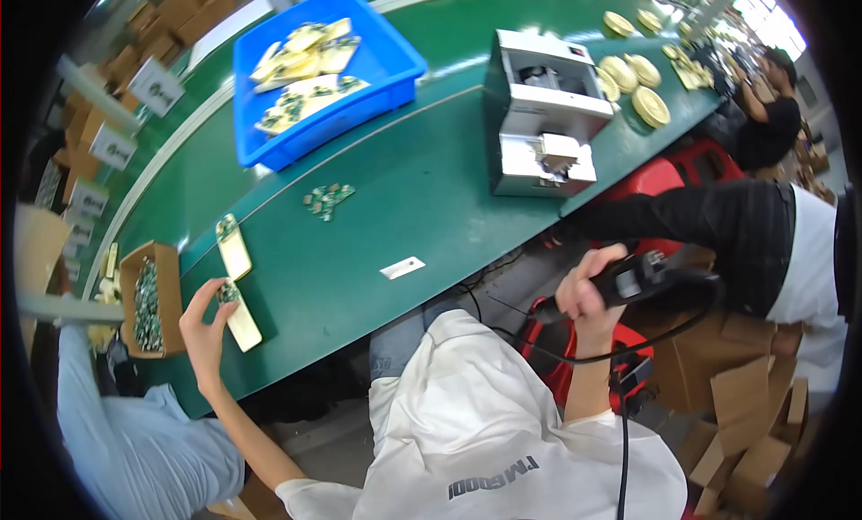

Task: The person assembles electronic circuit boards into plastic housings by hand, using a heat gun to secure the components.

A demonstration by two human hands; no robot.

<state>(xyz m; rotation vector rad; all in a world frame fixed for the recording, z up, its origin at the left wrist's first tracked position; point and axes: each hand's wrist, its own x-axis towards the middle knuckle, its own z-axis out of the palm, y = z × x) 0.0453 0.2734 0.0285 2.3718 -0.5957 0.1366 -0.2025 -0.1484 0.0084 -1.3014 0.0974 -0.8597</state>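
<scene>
In the head view I use the blue plastic bin (359, 125) as my mark. Nearer to me than the bin, toward its left side, lies a long cream plastic panel (244, 330) with a small green circuit board at its far end. My left hand (199, 330) is at that end, thumb and finger curved with a little gap; I can't tell if they pinch tight. To the right of the bin and nearer me, past the edge of the green table (314, 318), my right hand (588, 291) is wrapped around a black corded power driver (626, 282) with a thin tip. I think I'm getting the board set in place. The next move seems to call for keeping the panel still and bringing the tip over to it
</scene>
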